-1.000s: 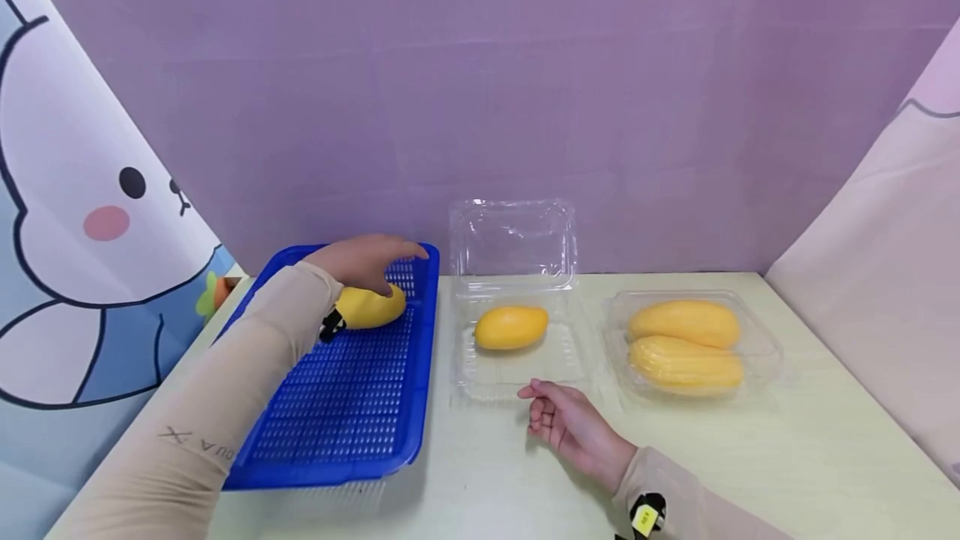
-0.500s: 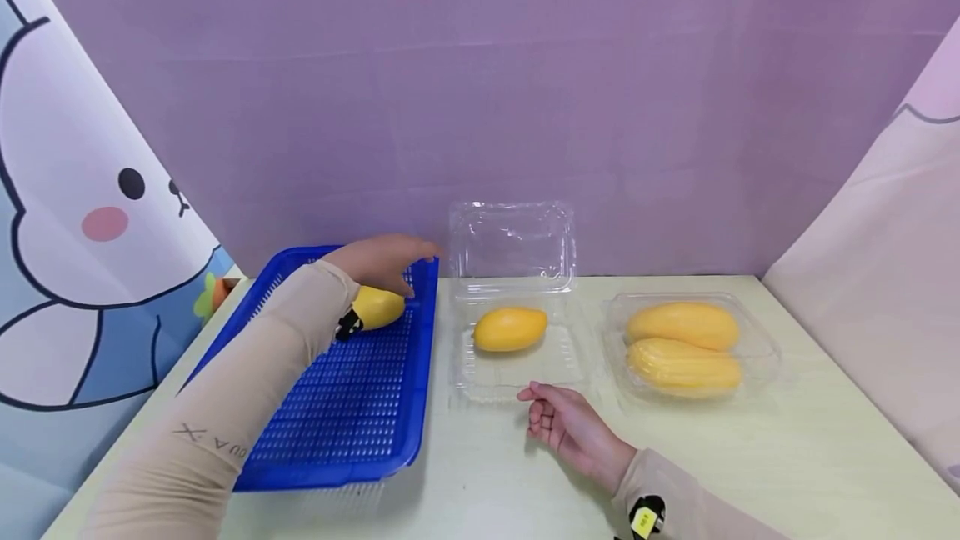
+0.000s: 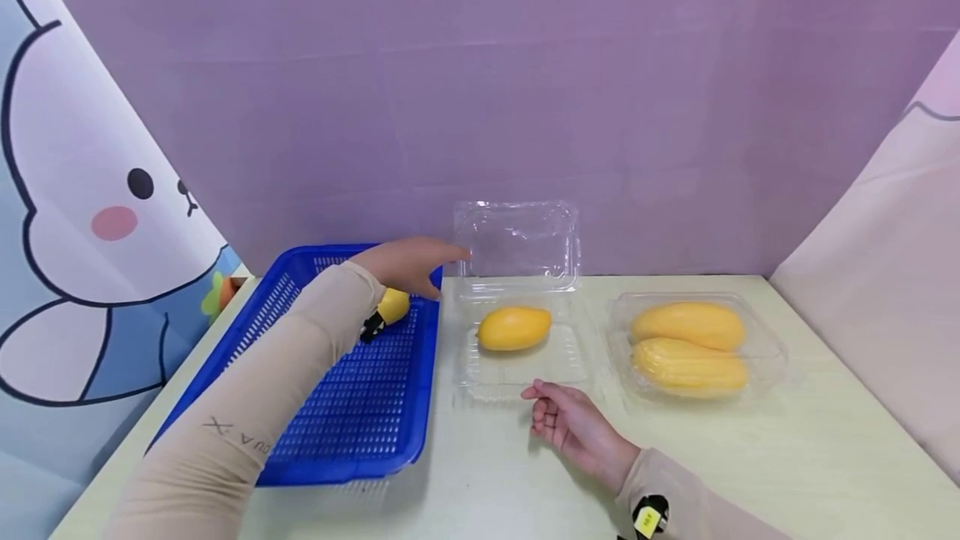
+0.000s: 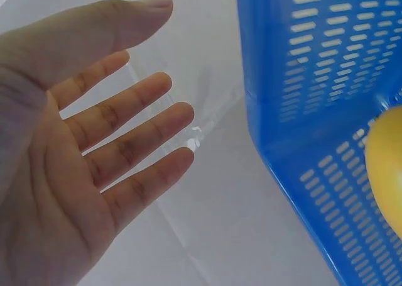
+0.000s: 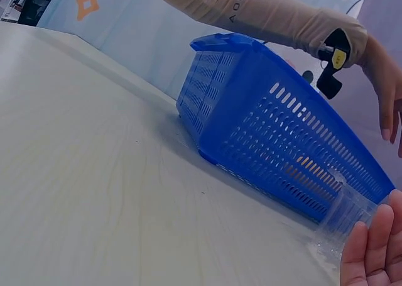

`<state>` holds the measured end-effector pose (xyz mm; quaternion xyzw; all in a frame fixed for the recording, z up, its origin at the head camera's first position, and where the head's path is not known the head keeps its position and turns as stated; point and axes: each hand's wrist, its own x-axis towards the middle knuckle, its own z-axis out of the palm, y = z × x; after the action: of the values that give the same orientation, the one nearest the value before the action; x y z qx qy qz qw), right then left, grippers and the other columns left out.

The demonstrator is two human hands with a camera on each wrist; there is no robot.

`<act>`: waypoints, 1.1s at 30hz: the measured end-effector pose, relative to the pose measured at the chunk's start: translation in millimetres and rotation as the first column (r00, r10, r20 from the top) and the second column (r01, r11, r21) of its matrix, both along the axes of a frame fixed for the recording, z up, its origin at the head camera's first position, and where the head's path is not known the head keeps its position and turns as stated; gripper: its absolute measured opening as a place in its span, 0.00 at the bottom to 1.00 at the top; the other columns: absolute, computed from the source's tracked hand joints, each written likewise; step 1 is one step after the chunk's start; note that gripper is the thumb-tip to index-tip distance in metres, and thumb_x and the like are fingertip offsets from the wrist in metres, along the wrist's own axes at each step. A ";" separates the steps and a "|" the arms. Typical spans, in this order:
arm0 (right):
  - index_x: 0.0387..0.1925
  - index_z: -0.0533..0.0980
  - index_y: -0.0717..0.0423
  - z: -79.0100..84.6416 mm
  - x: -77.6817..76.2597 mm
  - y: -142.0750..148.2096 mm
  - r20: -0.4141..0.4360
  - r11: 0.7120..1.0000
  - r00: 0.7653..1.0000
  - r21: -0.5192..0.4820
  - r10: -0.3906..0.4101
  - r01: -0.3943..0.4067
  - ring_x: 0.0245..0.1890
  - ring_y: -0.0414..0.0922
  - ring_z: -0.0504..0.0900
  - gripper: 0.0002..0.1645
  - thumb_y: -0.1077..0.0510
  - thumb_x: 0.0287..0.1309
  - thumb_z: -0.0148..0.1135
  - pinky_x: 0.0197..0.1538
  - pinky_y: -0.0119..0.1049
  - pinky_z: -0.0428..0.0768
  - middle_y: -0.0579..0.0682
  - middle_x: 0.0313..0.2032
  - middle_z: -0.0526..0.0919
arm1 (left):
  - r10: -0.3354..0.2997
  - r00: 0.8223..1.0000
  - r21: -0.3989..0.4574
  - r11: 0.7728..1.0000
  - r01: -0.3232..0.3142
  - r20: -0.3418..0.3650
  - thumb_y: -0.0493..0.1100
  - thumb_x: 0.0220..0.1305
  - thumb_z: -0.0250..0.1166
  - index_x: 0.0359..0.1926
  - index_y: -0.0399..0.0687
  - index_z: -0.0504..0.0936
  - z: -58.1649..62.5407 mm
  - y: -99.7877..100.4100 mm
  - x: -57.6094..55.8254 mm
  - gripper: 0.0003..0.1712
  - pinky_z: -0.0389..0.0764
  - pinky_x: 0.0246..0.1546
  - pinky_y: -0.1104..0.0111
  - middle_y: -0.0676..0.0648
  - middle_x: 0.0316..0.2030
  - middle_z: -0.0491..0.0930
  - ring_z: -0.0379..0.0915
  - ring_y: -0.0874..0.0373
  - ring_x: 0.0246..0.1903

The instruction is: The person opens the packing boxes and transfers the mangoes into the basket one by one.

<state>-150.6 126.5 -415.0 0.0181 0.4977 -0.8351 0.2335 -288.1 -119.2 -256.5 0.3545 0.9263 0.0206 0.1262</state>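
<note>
My left hand [image 3: 416,263] reaches over the far right rim of the blue basket [image 3: 408,432], its fingers spread and holding nothing. In the left wrist view the fingers and thumb [image 4: 125,25] lie stretched out beside the basket wall. A yellow mango [image 3: 393,305] lies in the basket, partly hidden behind the left wrist. Right of the basket a clear clamshell box [image 3: 558,369] stands with its lid [image 3: 517,244] raised and one mango [image 3: 514,328] inside. My right hand [image 3: 581,432] rests in front of that box, fingers loosely curled round nothing.
A closed clear box [image 3: 761,344] with two long yellow fruits [image 3: 686,348] sits at the right on the pale table [image 3: 480,490]. A purple cloth [image 3: 480,90] hangs behind. Printed cloths flank both sides.
My left hand has moved to the right, from above the mango in the basket to past the basket's rim, holding nothing. The right hand has stayed in place.
</note>
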 end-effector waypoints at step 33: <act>0.30 0.80 0.55 -0.7 3.3 2.8 -0.027 1.000 1.000 -0.010 0.013 -0.013 0.20 0.33 0.74 0.18 0.57 0.70 0.46 0.30 0.26 0.78 0.41 0.19 0.77 | -0.091 0.995 -0.016 0.996 0.091 0.041 0.41 0.58 0.67 0.69 0.55 0.62 -5.2 55.0 4.7 0.39 0.63 0.64 0.60 0.51 0.67 0.63 0.59 0.54 0.65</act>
<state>-147.4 129.3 -415.7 0.0026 0.4965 -0.8364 0.2322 -283.5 -64.2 -261.7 0.3947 0.9065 0.0136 0.1490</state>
